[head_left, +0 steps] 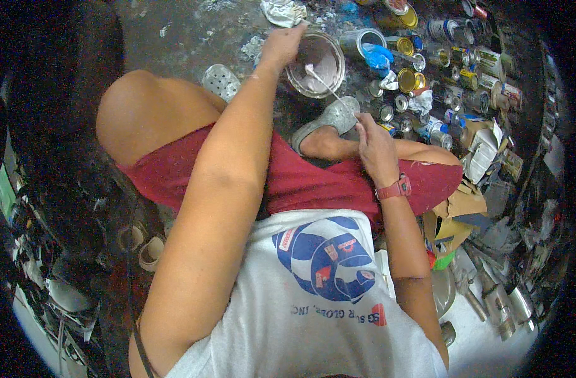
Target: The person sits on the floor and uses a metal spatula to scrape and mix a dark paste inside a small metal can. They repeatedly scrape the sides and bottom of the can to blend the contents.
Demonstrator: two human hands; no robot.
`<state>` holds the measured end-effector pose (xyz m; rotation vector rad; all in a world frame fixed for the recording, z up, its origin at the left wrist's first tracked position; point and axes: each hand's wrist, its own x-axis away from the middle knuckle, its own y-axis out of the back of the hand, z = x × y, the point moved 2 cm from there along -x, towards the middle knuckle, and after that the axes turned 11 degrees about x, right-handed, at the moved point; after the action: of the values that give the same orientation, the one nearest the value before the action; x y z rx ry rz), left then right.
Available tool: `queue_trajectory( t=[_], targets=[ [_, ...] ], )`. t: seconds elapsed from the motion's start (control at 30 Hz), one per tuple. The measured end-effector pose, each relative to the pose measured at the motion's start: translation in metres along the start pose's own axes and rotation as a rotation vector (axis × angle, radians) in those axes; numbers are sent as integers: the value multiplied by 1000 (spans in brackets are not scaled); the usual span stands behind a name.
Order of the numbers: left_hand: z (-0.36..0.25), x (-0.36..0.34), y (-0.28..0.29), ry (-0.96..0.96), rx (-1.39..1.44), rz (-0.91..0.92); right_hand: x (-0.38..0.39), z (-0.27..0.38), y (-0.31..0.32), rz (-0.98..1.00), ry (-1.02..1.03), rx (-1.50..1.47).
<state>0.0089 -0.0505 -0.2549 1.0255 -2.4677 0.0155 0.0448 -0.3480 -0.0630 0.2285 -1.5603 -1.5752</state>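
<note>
A round paint can (343,63) stands on the floor in front of me, with greyish-pink paint inside. My left hand (283,49) is closed at the can's far left rim, its fingertips partly hidden. Between the fingers of my right hand (377,151) is the near end of a thin, light stirring stick (329,87). The stick slants into the can, and its far end, coated with pale paint, lies over or in the paint. A red watch is on my right wrist.
Many cans (406,79) and jars crowd the floor to the right, with a blue plastic bag (378,58) among them. A crumpled white cloth (283,11) lies beyond the paint can. Torn cardboard (459,200) sits beside my right knee. My grey clogs (221,82) flank the can.
</note>
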Motion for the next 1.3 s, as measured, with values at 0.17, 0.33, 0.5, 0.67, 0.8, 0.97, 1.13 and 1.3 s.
queue_trajectory(
  t=[0.17,0.33,0.5,0.67,0.8,0.97,1.13,1.3],
  targets=[
    [17,-15,-2,-22,-29,-18,7,9,18,-48,36,-34],
    [14,-15,0,-22,0,-37,16,17,40,-68,8,-120],
    [-17,5,4,133,91,-18,23,29,66,-83,-24,-148],
    [11,-11,9,34,13,-31,21,33,71,-114,11,-168],
    [-4,-4,1,49,-12,18,6,2,13,-62,22,-30],
    [13,-7,1,-16,-47,-13,-2,0,1,-49,68,2],
    [-12,0,4,157,53,-4,11,0,20,-52,-5,-106],
    [12,-10,3,-44,30,-28,14,7,43,-13,-52,-111]
  ],
)
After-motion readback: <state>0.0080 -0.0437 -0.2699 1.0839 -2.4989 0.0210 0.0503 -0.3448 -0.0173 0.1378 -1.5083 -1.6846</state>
